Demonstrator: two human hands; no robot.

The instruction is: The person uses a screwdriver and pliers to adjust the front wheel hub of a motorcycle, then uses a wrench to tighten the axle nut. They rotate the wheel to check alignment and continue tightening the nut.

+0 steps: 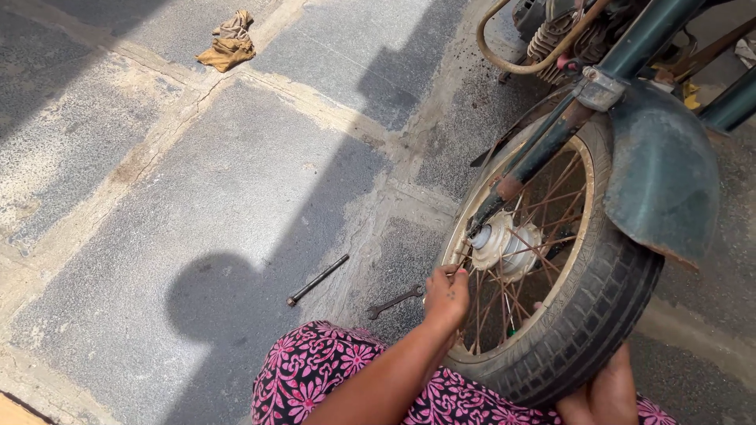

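Against the rusty spoked rim of the black-tyred motorcycle front wheel [551, 291], the left hand [446, 297] is closed on the rim edge while the right hand [606, 389] is pressed under the tyre, fingers hidden; the wheel is best steadied evenly, clear of the long dark steel axle bolt [316, 280].
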